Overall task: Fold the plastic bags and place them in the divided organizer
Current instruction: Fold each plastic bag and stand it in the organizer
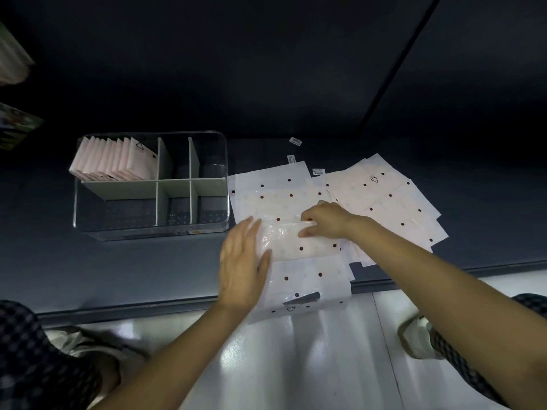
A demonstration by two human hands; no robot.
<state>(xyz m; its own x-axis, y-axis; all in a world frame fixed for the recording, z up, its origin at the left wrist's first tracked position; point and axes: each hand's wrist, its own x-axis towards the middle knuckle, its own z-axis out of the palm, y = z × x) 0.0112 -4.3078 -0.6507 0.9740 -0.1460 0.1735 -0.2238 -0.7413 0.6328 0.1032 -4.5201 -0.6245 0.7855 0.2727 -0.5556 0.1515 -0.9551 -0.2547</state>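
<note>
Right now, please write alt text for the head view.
Two hands fold a dotted plastic bag on a dark table: left hand flat, right hand pinching the fold. A clear divided organizer at left holds folded bags in one compartment.

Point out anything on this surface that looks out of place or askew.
The unfolded bags lie fanned crookedly, and the bag being folded overhangs the table edge. Two small stray labels lie loose beyond them.
</note>
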